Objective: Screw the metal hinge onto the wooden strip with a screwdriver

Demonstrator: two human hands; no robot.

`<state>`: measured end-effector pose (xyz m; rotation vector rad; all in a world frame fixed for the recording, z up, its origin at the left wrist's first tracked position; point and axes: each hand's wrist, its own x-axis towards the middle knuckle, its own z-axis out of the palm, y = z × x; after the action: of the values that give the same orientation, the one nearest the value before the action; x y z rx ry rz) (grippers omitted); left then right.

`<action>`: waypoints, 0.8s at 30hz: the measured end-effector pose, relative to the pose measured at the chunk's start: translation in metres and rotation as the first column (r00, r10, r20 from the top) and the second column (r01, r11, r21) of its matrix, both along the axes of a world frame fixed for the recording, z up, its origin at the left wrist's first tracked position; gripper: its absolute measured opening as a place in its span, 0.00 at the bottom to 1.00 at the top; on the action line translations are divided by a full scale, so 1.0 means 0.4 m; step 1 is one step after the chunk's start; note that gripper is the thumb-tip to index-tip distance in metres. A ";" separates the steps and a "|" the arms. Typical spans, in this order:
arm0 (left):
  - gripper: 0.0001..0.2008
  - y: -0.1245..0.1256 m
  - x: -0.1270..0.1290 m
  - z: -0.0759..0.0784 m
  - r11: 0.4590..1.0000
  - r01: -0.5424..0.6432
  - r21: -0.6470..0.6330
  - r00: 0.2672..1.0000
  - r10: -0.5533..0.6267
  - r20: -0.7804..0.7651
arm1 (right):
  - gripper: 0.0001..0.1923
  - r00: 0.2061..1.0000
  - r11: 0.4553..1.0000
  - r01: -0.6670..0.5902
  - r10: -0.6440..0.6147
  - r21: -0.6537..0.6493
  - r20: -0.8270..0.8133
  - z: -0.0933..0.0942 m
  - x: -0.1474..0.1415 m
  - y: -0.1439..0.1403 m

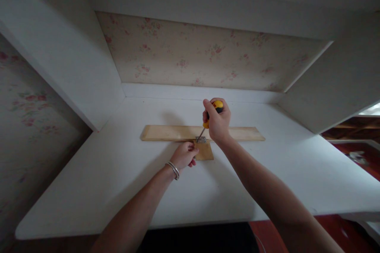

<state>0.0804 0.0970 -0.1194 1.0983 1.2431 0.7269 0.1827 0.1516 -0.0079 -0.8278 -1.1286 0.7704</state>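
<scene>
My right hand (220, 120) is closed around the yellow and black handle of a screwdriver (206, 124). The screwdriver leans, its tip down at a small metal hinge (201, 139). This hinge lies across the joint between a long pale wooden board (169, 132) and a short wooden piece (205, 152). With fingers curled, my left hand (184, 155) pinches the left edge of the short piece near the hinge. A screw under the tip is too small to make out. My left wrist carries a silver bracelet.
Both wooden pieces lie on a white desktop (118, 182) with a low back ledge (196, 91). White side panels (68, 55) rise at left and right, and a white shelf hangs over the back. Floral wallpaper (190, 53) covers the wall behind. The desk's front edge is close to my body.
</scene>
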 end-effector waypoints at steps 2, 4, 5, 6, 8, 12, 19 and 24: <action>0.08 0.001 0.000 -0.001 1.000 -0.003 -0.004 1.000 0.003 0.005 | 0.15 1.000 1.000 -0.009 0.009 0.011 0.001 -0.001 0.001 -0.009; 0.08 0.001 0.001 -0.002 1.000 -0.002 -0.004 1.000 0.002 0.007 | 0.14 1.000 1.000 -0.007 0.007 0.030 -0.005 -0.003 0.003 -0.023; 0.08 0.002 0.001 -0.002 1.000 -0.004 -0.005 1.000 0.004 0.006 | 0.14 1.000 0.999 -0.004 0.004 0.037 -0.009 -0.005 0.003 -0.032; 0.08 0.002 0.001 -0.003 1.000 -0.006 -0.005 1.000 0.006 0.005 | 0.14 1.000 0.999 -0.005 0.005 0.041 -0.010 -0.007 0.004 -0.042; 0.09 0.003 0.002 -0.006 1.000 -0.012 -0.002 1.000 0.012 0.008 | 0.13 1.000 0.999 -0.012 0.012 0.040 0.001 -0.013 0.006 -0.062; 0.09 0.004 0.002 -0.013 1.000 -0.008 0.011 1.000 0.008 0.019 | 0.15 0.998 1.000 -0.025 0.024 0.015 0.066 -0.018 0.010 -0.083; 0.08 0.001 0.000 -0.009 1.000 0.009 0.025 1.000 -0.009 0.004 | 0.21 0.938 0.978 -0.133 0.176 -0.159 0.300 0.014 0.017 -0.028; 0.09 0.000 -0.001 -0.008 1.000 0.006 0.018 1.000 -0.006 0.022 | 0.20 0.516 0.995 0.024 0.068 -0.094 0.854 0.095 0.046 0.004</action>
<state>0.0799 0.0970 -0.1226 1.1059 1.2161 0.7451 0.2012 0.1531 0.0303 -1.3533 -2.0122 0.3927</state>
